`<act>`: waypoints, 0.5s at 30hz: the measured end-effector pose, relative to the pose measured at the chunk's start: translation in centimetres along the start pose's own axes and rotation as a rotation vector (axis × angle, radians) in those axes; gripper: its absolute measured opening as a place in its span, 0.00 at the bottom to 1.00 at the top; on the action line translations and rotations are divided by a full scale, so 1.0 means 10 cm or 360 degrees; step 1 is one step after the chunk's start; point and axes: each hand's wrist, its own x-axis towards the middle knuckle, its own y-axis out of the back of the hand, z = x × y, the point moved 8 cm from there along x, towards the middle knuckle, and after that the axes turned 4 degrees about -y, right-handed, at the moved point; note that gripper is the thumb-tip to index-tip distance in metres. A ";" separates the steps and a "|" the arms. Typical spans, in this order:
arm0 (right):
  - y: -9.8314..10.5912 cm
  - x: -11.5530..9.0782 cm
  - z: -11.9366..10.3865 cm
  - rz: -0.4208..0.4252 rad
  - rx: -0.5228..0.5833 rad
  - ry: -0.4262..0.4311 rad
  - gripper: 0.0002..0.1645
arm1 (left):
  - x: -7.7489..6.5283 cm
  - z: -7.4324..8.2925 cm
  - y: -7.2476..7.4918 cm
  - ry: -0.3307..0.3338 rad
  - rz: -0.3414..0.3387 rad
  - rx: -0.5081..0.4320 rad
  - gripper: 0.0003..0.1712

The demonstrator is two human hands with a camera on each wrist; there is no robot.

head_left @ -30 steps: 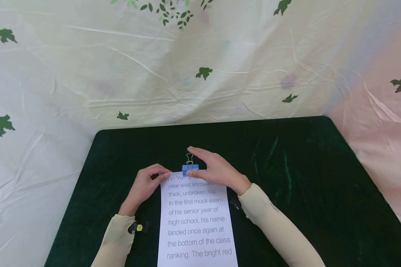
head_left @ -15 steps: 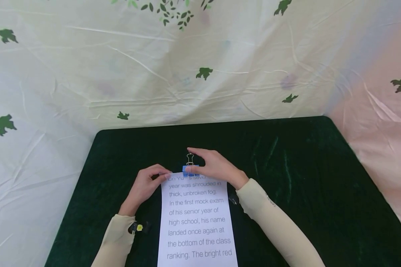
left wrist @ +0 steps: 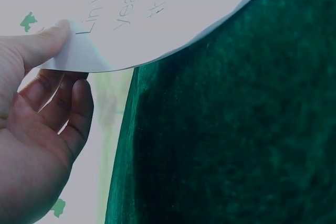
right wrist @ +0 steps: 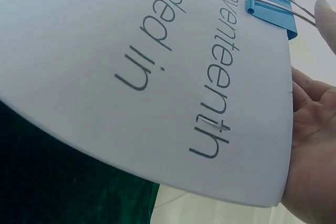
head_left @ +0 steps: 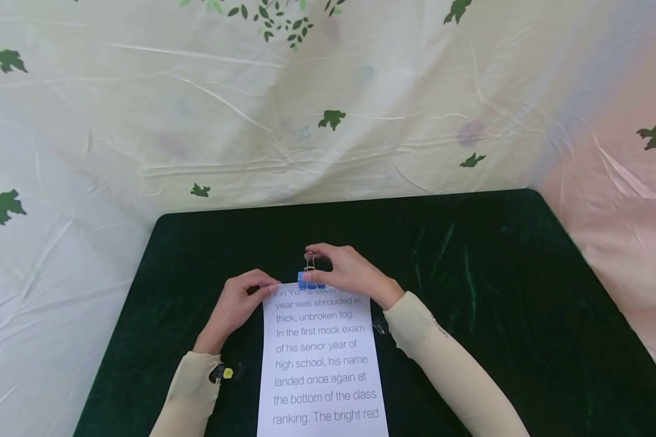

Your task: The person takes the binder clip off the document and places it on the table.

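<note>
A printed sheet of white paper (head_left: 322, 358), or a stack of sheets, hangs toward me with large text on its face. A blue binder clip (head_left: 300, 283) with silver wire handles sits on its top edge. My left hand (head_left: 239, 303) pinches the top left corner, thumb on the front, as the left wrist view shows. With my right hand (head_left: 355, 276) I hold the binder clip, thumb at its front and index finger by the upper handle. In the right wrist view, the thumb (right wrist: 326, 22) meets the ends of the handle wires on the blue clip (right wrist: 270, 3).
A dark green velvet-covered table (head_left: 497, 273) spreads beneath the hands. Behind it hangs a pale, creased cloth (head_left: 328, 158) printed with green birds and leaves. Dark wrist devices show beside both sleeves (head_left: 437, 340).
My right thumb has shifted slightly up on the front of the clip, and the index finger has come down a little toward the handle. The left hand stays on the paper's corner.
</note>
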 end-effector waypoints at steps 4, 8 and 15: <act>0.00 -0.01 0.00 0.0008 0.0045 0.0001 0.41 | -0.01 0.00 0.00 0.0014 0.0002 0.0007 0.07; -0.01 -0.02 0.00 0.0025 0.0091 0.0010 0.39 | -0.01 0.00 -0.01 0.0018 0.0004 0.0015 0.07; -0.03 -0.05 -0.02 0.0053 0.0121 0.0060 0.37 | -0.01 0.01 -0.02 0.0024 0.0005 0.0026 0.07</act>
